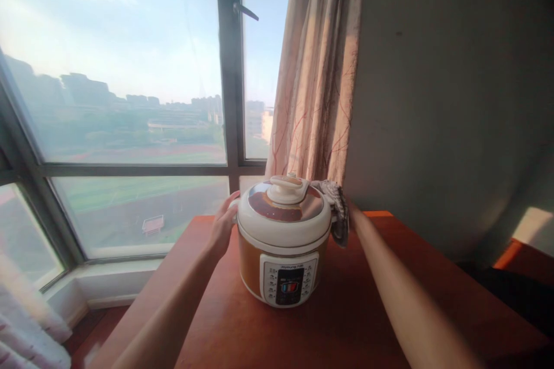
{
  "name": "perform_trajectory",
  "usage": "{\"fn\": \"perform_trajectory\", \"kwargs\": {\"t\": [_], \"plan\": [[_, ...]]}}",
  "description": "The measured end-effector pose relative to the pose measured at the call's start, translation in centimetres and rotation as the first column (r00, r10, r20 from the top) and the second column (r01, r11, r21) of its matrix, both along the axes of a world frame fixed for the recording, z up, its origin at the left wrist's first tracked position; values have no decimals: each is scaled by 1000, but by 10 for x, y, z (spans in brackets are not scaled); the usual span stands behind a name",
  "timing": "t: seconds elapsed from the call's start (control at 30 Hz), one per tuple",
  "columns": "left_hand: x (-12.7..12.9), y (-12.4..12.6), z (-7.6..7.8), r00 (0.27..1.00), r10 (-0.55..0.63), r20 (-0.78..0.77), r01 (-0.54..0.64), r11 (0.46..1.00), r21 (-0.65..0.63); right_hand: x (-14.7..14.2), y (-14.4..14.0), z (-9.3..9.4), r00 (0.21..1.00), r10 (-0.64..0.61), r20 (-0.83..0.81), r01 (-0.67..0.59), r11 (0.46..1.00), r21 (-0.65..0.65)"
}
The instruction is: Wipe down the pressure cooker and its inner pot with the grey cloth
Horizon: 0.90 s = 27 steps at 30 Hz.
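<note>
An electric pressure cooker (283, 236), cream and golden brown with a round-knobbed lid, stands upright on the wooden table (208, 323). Its control panel (289, 282) faces me. My left hand (223, 225) grips the cooker's left side handle, with the fingers curled around it. At the other side, my right hand (352, 219) holds a crumpled grey patterned cloth (340, 213) against the cooker's right edge and handle. The cloth covers most of that hand's fingers.
Behind the table are a large window (130, 98) with a dark frame and a beige curtain (318, 69). A grey wall (433, 98) rises at the right. White patterned fabric (30, 323) hangs at the lower left, near the sill (121, 277).
</note>
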<state>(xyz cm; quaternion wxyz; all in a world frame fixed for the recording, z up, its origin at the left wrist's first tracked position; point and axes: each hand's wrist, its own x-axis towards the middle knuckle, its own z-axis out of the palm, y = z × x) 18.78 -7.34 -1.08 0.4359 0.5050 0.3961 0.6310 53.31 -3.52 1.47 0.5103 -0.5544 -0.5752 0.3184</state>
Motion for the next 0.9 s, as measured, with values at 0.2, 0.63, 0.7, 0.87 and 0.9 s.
{"fn": "perform_trajectory", "kwargs": {"t": [0.2, 0.63, 0.7, 0.87, 0.9], "plan": [[0, 7, -8, 995, -9, 94, 7, 1000, 23, -31, -30, -26, 872, 78, -482, -46, 996, 77], [2, 10, -9, 991, 34, 131, -38, 999, 28, -82, -111, -87, 750, -187, -634, 344, 930, 132], [3, 9, -8, 989, 46, 139, -49, 999, 17, -98, -123, -90, 716, -311, -625, 449, 891, 70], [2, 11, -8, 988, 76, 132, -79, 997, 21, -107, -122, -93, 636, -336, -694, 487, 873, 23], [1, 12, -8, 990, 81, 113, -84, 996, 25, -102, -114, -91, 628, -305, -716, 472, 881, 39]]}}
